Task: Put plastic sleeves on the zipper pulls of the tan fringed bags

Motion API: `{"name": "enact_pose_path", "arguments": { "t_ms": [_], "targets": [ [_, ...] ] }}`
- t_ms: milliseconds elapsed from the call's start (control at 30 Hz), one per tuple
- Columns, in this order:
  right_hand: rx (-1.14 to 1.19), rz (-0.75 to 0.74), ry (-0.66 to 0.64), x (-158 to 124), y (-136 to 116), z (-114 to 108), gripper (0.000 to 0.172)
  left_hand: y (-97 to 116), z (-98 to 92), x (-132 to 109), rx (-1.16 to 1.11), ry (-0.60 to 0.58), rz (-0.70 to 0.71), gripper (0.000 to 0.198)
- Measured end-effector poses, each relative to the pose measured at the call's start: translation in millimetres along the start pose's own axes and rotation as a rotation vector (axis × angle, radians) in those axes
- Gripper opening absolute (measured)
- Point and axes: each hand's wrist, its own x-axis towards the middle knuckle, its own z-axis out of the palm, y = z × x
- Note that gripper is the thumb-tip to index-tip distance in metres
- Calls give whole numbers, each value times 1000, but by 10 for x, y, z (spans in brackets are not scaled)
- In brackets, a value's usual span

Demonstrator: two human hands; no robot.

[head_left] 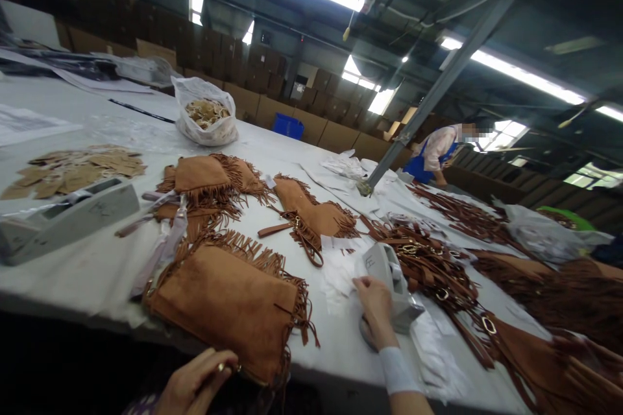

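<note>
My left hand is closed in a pinch on a small gold-coloured metal fitting at the near corner of a tan suede bag. The bag is fringed and lies flat at the table's near edge. My right hand, with a white band on its wrist, is curled beside a grey tape dispenser. Its fingertips are together over thin white sheets; what they hold, if anything, is too small to make out.
More fringed bags lie beyond, with brown straps to the right. A second dispenser, a heap of tan tags and a plastic bag stand left. Another person's hand is at lower right; a person bends farther back.
</note>
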Motion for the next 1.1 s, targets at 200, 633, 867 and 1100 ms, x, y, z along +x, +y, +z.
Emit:
{"name": "enact_pose_path", "arguments": {
  "t_ms": [200, 633, 867, 1100],
  "targets": [
    [449, 104, -4, -207, -96, -149, 36, 213, 171, 137, -86, -35, 97, 42],
    [1533, 537, -642, -1722, -797, 35, 16, 317, 234, 175, 112, -112, 209, 29],
    [1581, 546, -679, -2053, -1021, 86, 21, 351, 265, 174, 469, -105, 242, 33],
    [1632, 630, -668, -2073, -1065, 196, 20, 466, 218, 220, 531, -249, 319, 30]
  ]
}}
